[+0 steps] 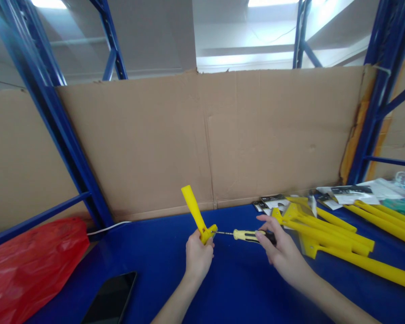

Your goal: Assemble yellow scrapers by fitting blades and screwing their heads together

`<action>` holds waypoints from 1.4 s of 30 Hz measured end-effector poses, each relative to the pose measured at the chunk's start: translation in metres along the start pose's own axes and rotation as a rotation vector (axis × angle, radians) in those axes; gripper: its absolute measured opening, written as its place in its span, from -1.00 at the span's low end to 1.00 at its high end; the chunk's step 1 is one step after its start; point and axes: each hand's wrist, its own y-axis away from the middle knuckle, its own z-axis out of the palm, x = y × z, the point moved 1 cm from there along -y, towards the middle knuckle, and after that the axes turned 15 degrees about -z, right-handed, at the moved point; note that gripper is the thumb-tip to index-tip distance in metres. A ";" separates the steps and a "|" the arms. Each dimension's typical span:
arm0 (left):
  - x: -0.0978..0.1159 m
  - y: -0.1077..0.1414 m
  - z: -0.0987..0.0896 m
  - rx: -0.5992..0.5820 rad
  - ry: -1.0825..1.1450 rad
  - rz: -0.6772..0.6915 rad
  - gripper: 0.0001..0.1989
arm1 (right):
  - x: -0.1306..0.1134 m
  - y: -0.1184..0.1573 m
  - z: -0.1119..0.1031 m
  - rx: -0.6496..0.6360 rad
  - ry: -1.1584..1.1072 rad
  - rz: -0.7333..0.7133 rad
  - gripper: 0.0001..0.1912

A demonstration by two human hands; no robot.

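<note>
My left hand (199,257) is wrapped round the head end of a yellow plastic tool with a long handle (193,208), which tilts up and to the left. My right hand (279,245) grips a screwdriver (247,235) with a yellow and black handle by its rear end. Its thin shaft points left, and the tip meets the yellow tool's head just beside my left fingers. Whether a screw sits at the tip is too small to tell.
On the right lies a pile of similar yellow tools (327,231) beside flat packets (353,195). A black phone (110,298) and a red plastic bag (33,265) are on the left. Cardboard (162,144) closes off the back of the blue table (155,252), between blue rack posts (70,135).
</note>
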 end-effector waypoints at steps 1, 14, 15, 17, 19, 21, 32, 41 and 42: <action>0.000 0.000 0.000 -0.001 0.008 0.004 -0.86 | -0.001 0.001 0.000 -0.007 0.030 0.017 -0.62; 0.001 -0.001 0.000 -0.015 -0.052 0.044 -0.88 | 0.001 0.000 -0.001 0.062 0.095 -0.004 -0.51; 0.001 0.000 0.000 -0.012 -0.055 0.039 -0.88 | 0.001 0.000 -0.002 0.050 0.062 -0.002 -0.45; 0.001 0.000 0.000 -0.010 -0.055 0.026 -0.87 | -0.002 0.001 -0.001 0.006 0.004 -0.002 -0.41; 0.002 0.000 -0.001 -0.012 -0.053 0.010 -0.85 | -0.005 0.001 -0.001 -0.029 0.015 0.008 -0.53; 0.003 -0.001 -0.001 -0.007 -0.051 -0.006 -0.85 | -0.008 0.003 0.000 -0.028 0.056 0.024 -0.55; -0.001 -0.004 0.001 -0.008 -0.074 0.018 -0.85 | -0.008 0.003 -0.002 0.017 0.050 -0.027 -0.44; -0.001 -0.003 0.000 -0.016 -0.076 0.017 -0.85 | -0.010 0.004 -0.002 0.001 0.093 -0.114 -0.47; 0.000 -0.003 0.000 -0.016 -0.074 0.016 -0.86 | -0.010 0.004 -0.002 -0.015 0.080 -0.130 -0.49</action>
